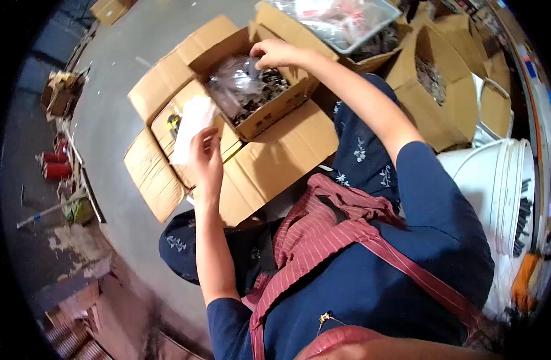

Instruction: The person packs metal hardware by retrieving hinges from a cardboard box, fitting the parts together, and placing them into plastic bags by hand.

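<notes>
My left hand (206,157), fingers curled, is at the lower edge of a thin white sheet or bag (194,120) and appears to grip it. Beneath the white piece, a yellow and black object (173,123) lies on cardboard. At the far side of an open cardboard box (269,124), my right hand (276,54) has its fingers bent together above the contents; what they pinch, if anything, cannot be made out. Inside that box are a clear plastic bag (236,78) and many small dark metal-looking parts (266,96).
A clear bin (347,42) of plastic bags stands behind the box. To the right are another open carton (449,90) with small parts and a white bucket (485,180). An orange glove-like item (523,279) is at lower right; red cylinders (56,166) lie far left.
</notes>
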The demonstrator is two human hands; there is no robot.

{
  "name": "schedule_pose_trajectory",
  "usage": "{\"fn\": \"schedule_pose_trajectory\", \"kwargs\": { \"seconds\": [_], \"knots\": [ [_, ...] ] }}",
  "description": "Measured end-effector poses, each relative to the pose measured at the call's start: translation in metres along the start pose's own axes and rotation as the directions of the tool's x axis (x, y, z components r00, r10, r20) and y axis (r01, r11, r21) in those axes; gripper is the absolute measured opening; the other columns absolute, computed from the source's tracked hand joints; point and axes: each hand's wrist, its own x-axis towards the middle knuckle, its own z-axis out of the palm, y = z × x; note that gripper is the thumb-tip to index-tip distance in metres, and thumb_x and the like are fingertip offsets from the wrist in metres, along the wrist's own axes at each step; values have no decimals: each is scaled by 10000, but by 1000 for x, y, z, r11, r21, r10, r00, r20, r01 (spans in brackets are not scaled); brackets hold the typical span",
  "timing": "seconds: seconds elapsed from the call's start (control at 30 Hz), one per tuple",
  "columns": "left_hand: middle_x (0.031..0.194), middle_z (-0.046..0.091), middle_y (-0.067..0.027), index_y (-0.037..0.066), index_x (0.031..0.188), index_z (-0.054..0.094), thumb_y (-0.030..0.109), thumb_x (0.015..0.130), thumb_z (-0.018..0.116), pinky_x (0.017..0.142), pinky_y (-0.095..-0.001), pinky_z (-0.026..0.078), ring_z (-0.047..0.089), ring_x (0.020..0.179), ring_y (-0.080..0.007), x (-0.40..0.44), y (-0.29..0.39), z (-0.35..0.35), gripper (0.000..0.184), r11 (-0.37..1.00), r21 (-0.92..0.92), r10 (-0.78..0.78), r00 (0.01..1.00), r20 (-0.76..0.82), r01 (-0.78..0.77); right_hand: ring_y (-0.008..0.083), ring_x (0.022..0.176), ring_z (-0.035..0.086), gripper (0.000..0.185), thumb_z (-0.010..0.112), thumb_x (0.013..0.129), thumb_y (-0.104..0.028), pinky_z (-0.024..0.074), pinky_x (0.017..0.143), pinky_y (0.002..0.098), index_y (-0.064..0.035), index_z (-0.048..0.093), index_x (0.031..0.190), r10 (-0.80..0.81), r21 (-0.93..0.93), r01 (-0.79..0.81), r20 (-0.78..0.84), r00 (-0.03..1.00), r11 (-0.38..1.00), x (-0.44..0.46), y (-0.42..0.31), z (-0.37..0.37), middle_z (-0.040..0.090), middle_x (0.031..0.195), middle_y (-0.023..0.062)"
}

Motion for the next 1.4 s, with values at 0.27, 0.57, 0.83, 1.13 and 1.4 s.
{"fn": "schedule_pose_trajectory", "kwargs": {
  "seconds": [0.27,0.57,0.83,1.13,1.4],
  "knots": [
    [1211,608,-198,-35,1290,485,85,926,628,767,-363,533,666,833,-265,19,-25,7,409,997,73,-3,994,-109,11,418,1117,617,785,747,813,-449,515,933,499,112,451,1276,184,-345,-189,-49,982,919,71,7,52,618,1193,301],
    [1100,643,-158,-4,1172,586,95,914,635,733,-337,540,681,827,-212,17,-10,4,280,993,-108,-58,997,-57,51,165,770,664,262,583,846,-51,549,720,272,43,665,1077,118,820,-64,-4,993,569,20,14,34,693,939,119],
    [1223,588,-165,-68,1363,397,404,957,640,850,-344,565,667,1052,-252,8,25,17,668,471,-706,-243,848,472,528,129,787,646,392,588,851,-34,562,797,277,23,582,1239,11,989,-48,47,999,143,-80,-84,26,654,946,69],
    [944,618,18,15,1296,555,91,834,680,656,-213,425,531,726,-67,10,25,-12,485,340,-770,-220,842,493,540,93,714,623,431,645,823,-78,507,679,221,32,557,1229,-113,940,-155,197,974,303,-102,-93,53,651,869,38],
    [818,583,35,33,990,656,96,873,660,599,-198,357,449,646,-54,13,18,-34,133,389,-848,-333,913,236,361,128,702,654,271,594,826,-76,529,648,250,29,653,1069,-133,903,-172,242,961,395,-99,-84,56,682,851,66]
  ]
}}
